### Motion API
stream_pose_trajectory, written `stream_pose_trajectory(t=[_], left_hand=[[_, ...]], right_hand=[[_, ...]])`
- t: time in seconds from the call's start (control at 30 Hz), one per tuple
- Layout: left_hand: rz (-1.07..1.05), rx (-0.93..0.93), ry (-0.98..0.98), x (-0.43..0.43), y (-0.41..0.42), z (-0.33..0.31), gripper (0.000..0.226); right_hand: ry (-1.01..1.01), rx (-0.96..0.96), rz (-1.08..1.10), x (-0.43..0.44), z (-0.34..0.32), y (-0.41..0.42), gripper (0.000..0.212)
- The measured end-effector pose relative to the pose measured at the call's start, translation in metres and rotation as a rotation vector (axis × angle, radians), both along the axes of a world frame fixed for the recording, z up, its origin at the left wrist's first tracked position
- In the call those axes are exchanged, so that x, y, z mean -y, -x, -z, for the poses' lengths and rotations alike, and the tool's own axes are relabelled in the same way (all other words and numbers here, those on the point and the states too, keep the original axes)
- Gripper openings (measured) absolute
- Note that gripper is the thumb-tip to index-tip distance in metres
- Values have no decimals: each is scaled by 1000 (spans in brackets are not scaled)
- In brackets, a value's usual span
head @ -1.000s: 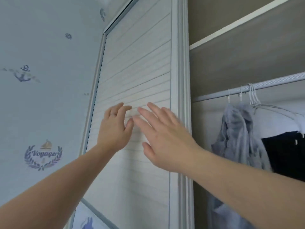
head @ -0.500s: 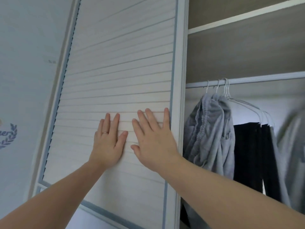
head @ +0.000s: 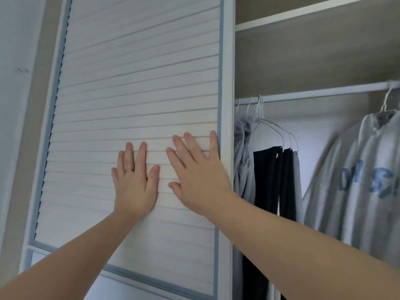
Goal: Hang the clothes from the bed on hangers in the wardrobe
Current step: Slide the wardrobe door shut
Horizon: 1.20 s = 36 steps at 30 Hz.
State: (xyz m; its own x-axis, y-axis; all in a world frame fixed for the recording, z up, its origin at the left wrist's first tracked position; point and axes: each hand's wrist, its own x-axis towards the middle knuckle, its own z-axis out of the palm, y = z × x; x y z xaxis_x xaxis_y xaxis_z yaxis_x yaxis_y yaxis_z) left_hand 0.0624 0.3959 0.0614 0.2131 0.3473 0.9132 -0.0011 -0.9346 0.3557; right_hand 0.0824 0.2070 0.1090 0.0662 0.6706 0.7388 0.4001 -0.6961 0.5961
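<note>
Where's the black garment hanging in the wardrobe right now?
Head view, right of centre: the black garment hangs below the rail, just right of the grey garment beside the sliding door.

head cam | worn, faces fwd, tilted up | close on wardrobe door (head: pixel 134 83) | single view

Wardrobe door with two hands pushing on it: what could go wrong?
The right hand has a finger against the door frame's edge; it might get pinched. The left hand presses flat on thin slats, which might bend. Grey clothes hang right beside that edge and could snag.
</note>
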Motion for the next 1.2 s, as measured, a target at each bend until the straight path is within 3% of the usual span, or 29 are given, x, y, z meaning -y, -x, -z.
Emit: stream_pose_trajectory(t=[0.6, 0.9, 1.2], left_hand=[[63, 36, -88, 160, -17, 9, 68], [27, -7, -274, 240, -29, 18, 70], [6, 5, -317, 333, -42, 19, 69]], right_hand=[[-49, -5, 46, 166, 3, -18, 69], [-54, -7, 141, 260, 3, -27, 69], [-76, 7, 200, 354, 6, -35, 67]])
